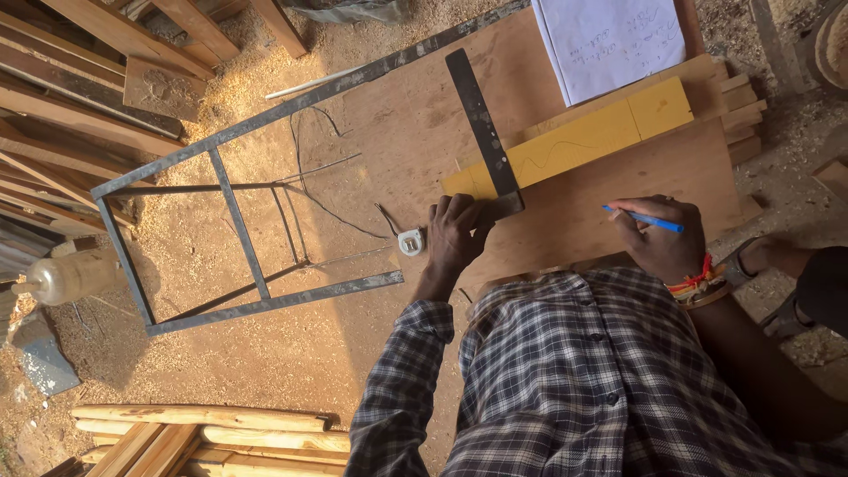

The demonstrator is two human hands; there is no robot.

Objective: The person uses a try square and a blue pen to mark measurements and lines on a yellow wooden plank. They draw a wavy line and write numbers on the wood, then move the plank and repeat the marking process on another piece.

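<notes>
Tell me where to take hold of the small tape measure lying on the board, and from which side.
Grip the tape measure across its two flat side faces, coming straight down from above. It lies flat on the plywood board, just beside the left hand, with bare board around its other sides, so fingers should fit around its compact case.

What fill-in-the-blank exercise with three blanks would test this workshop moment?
1. The right hand holds a ____ pen over the plywood sheet.
2. The left hand presses on the corner of a metal try ____.
3. Beside the left hand lies a small tape ____.

Missing words: blue; square; measure
</notes>
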